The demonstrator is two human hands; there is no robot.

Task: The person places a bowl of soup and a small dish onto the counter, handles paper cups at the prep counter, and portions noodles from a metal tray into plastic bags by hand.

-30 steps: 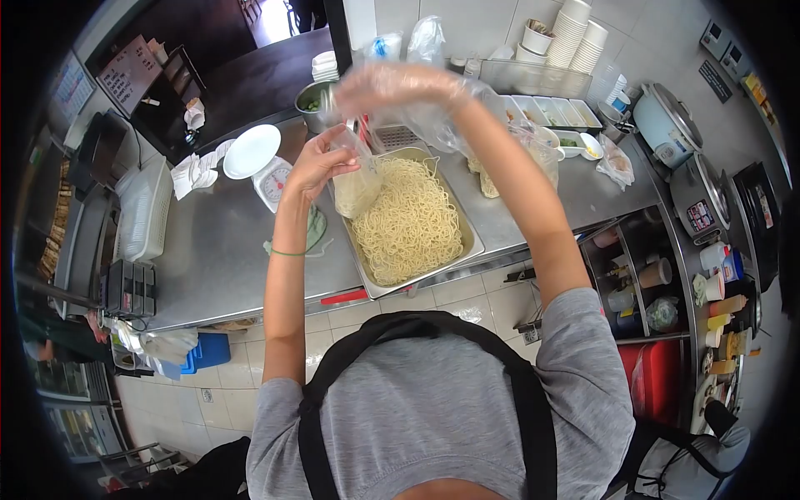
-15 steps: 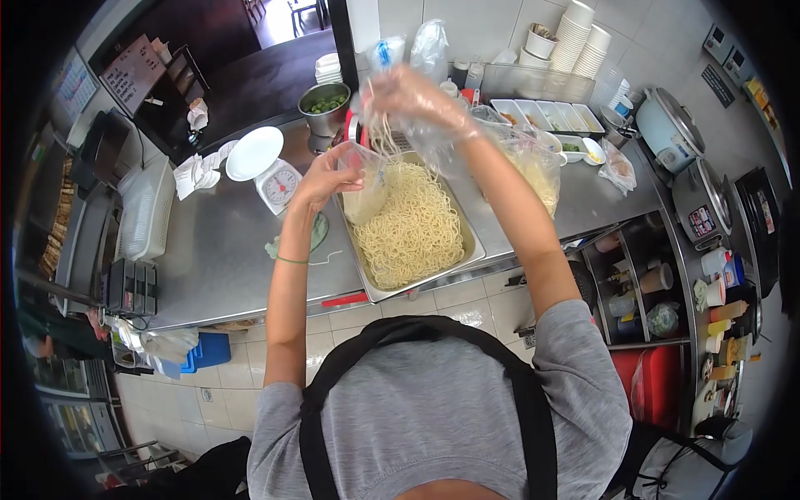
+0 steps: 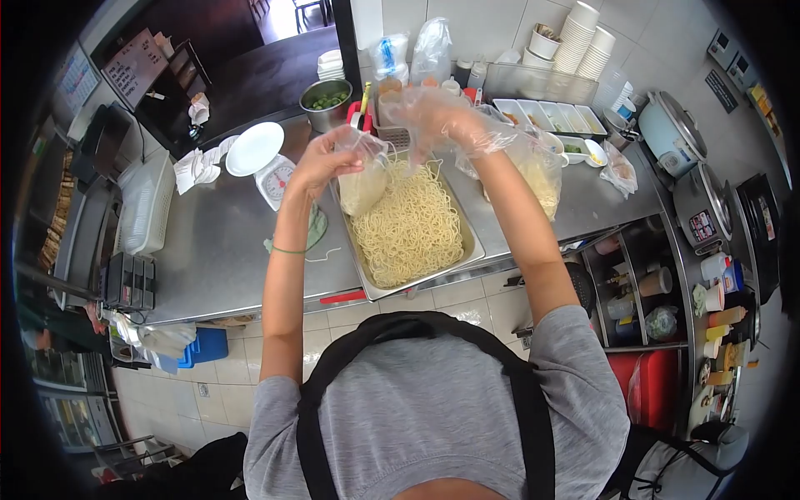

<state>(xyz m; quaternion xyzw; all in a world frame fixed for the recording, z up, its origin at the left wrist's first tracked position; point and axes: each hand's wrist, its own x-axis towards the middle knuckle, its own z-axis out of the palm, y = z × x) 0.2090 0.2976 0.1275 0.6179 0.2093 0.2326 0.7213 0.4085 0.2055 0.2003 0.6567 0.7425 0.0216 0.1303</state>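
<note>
A metal tray (image 3: 476,252) full of pale noodles (image 3: 408,229) lies on the steel counter. Over its left back corner, my left hand (image 3: 327,165) pinches the top edge of a clear plastic bag (image 3: 362,190) with some noodles in it. My right hand (image 3: 433,119), in a loose clear plastic glove, hangs above the tray's back edge; motion blurs its fingers, and whether they hold noodles is unclear. Another clear bag of noodles (image 3: 536,179) rests right of the tray, behind my right forearm.
Left of the tray are a scale (image 3: 276,180) with a white plate (image 3: 255,148) and a green cloth (image 3: 316,225). A pot of greens (image 3: 326,102), a basket and bottles stand behind. White compartments (image 3: 550,117), stacked cups (image 3: 575,42) and cookers (image 3: 671,125) are at the right.
My right hand went from above the bag's mouth, where noodles dangled from it, rightward and down to the tray's back edge. My left hand has stayed nearly in place with the bag.
</note>
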